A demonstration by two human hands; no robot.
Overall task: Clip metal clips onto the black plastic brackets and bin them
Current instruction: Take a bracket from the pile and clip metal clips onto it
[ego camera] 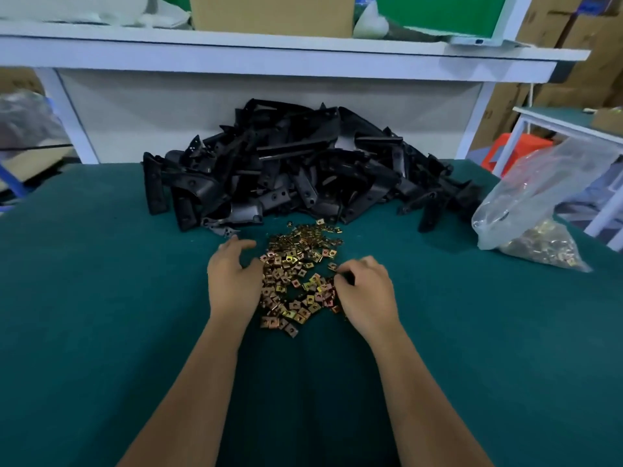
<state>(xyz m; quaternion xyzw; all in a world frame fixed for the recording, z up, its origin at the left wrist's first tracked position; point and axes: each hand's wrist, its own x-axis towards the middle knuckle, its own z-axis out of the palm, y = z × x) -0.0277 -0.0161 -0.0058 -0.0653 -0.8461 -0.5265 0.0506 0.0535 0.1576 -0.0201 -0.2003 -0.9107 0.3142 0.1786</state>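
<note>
Small brassy, square metal clips [298,274] lie scattered on the green table [101,298], before the heaped black brackets [286,166]. My left hand [232,281] rests open beside them; my right hand [365,291] curls into their edge, its hold unclear.

A scatter of small brass-coloured metal clips [298,274] lies on the green felt table [101,298], towards its middle; the left hand [232,281] rests against the scatter's left side, fingers loosely spread; the right hand [365,291] sits at its right side, fingers curled among the clips; a heap of black plastic brackets [296,170] is piled along the far edge; a clear plastic bag [539,210] of more clips lies near the right edge.
</note>
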